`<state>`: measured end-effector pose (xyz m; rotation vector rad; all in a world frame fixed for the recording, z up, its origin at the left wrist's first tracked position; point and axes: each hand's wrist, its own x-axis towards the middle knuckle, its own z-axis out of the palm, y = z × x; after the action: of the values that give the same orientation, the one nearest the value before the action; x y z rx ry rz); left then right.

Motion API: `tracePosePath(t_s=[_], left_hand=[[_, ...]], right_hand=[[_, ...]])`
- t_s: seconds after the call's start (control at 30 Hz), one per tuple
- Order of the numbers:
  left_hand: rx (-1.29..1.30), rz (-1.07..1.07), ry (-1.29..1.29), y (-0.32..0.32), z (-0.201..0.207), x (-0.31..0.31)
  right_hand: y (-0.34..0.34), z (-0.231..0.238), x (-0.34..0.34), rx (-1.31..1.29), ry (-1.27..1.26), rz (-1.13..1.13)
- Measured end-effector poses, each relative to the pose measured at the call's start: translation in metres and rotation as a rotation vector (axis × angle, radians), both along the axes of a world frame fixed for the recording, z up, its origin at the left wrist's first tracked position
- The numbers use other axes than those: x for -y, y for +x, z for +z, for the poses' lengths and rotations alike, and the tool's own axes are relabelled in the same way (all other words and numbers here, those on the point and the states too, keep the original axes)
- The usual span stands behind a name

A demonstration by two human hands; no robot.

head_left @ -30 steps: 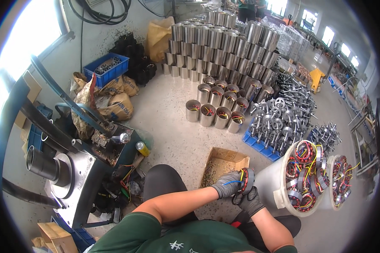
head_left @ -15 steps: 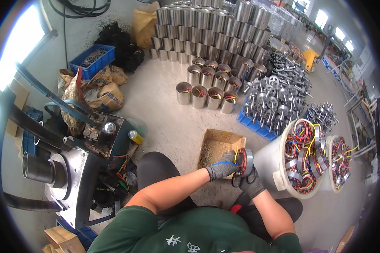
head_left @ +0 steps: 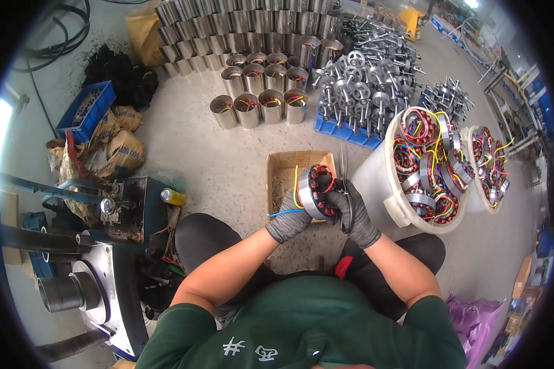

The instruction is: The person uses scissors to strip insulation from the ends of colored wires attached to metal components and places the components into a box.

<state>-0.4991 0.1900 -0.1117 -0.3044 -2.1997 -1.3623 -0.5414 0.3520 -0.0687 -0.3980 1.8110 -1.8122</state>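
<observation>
My left hand [head_left: 287,222], in a grey glove, is closed around a motor stator [head_left: 308,194], a silver ring with red coils on its inside. Yellow, blue and red wires stick out of the stator. In my gloved right hand [head_left: 363,224] is a pair of scissors [head_left: 343,161], its blades pointing away from me and its dark handles against the palm. My right fingers also reach to the stator's coil side. Below the stator stands an open cardboard box [head_left: 278,163] with small scraps in it.
To the right, a white bucket [head_left: 375,175] holds several stators, with a second bucket [head_left: 474,184] beyond. Metal cylinders [head_left: 271,107] stand ahead, near rotors [head_left: 363,92] in a blue crate [head_left: 345,130]. A metal press-like machine [head_left: 114,289] is at my left.
The view has shifted, so the surroundings sit higher and further left. The stator has turned, its coil side now facing right, and the scissors' blades now show above my right hand.
</observation>
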Motion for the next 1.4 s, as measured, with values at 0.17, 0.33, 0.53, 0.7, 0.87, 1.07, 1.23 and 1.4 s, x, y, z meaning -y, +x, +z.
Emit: tracePosePath(t_s=[0.17, 0.33, 0.53, 0.7, 0.87, 1.07, 1.23, 1.4], left_hand=[[0.249, -0.357, 0.399, -0.022, -0.008, 0.013], [0.423, -0.634, 1.010, -0.017, -0.036, 0.011], [0.561, -0.688, 1.213, -0.006, -0.046, 0.011], [0.665, -0.665, 1.184, -0.004, -0.043, 0.007], [0.501, -0.543, 0.777, -0.009, -0.040, 0.007], [0.635, -0.109, 0.910, 0.005, -0.009, 0.020], [0.904, 0.081, 0.555, 0.012, 0.025, 0.030], [0.863, -0.309, 0.743, 0.023, 0.040, 0.035]], right_hand=[[-0.021, -0.001, -0.009, -0.151, 0.177, 0.018], [-0.043, 0.005, -0.011, 0.020, 0.051, -0.085], [-0.052, 0.014, -0.018, -0.245, 0.216, 0.038], [-0.049, 0.016, -0.019, -0.489, 0.586, 0.039], [-0.032, 0.022, -0.023, -0.224, 0.029, -0.278], [-0.005, 0.006, -0.021, -0.664, 0.134, 0.025], [-0.017, -0.043, -0.006, 0.008, 0.171, -0.103], [-0.032, -0.081, -0.015, 0.528, 0.008, -0.203]])
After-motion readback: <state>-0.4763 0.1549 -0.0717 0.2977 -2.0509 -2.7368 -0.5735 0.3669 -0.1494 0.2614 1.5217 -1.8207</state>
